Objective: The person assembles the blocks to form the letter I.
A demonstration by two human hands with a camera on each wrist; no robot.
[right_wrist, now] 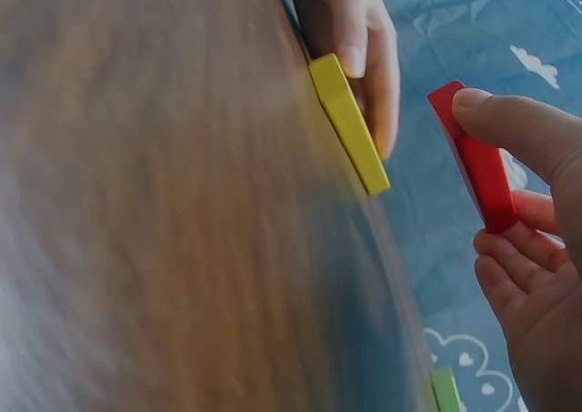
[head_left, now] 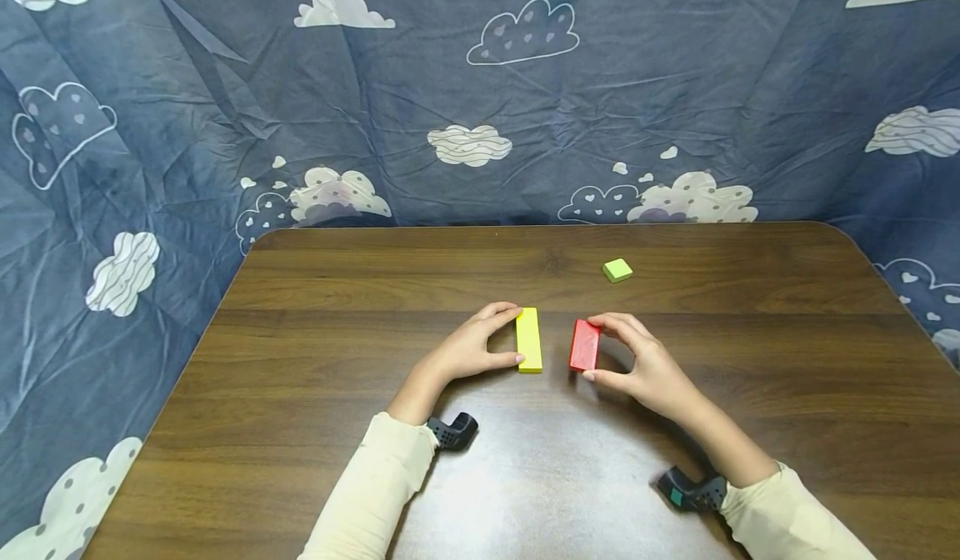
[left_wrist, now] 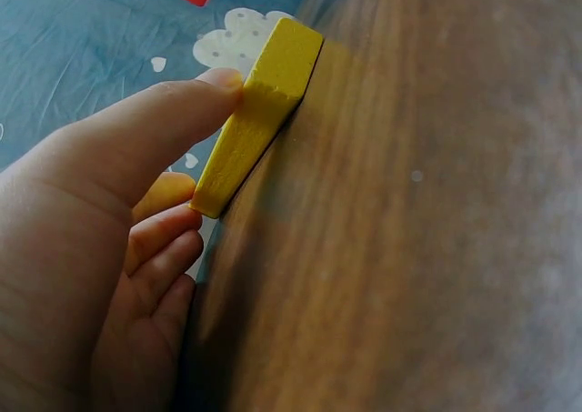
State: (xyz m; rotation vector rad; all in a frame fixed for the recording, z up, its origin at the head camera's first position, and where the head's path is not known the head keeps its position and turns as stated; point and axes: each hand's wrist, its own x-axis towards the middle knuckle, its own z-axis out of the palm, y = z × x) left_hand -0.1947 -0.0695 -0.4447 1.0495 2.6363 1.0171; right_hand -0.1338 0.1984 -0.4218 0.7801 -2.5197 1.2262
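A yellow rectangular block [head_left: 528, 341] lies flat on the wooden table, its long side running away from me. My left hand [head_left: 472, 345] holds it by its two ends, thumb at the near end and fingertips at the far end; the left wrist view shows the block [left_wrist: 259, 112] resting on the tabletop. To its right, my right hand [head_left: 643, 366] pinches a red rectangular block [head_left: 584, 345] end to end. In the right wrist view the red block [right_wrist: 482, 171] is held up off the table, apart from the yellow one.
A small light-green block [head_left: 617, 270] lies farther back on the wooden table [head_left: 337, 277], beyond the red block. Behind the table's far edge hangs a blue cloth [head_left: 420, 85] with a cloud print. Each wrist wears a black device.
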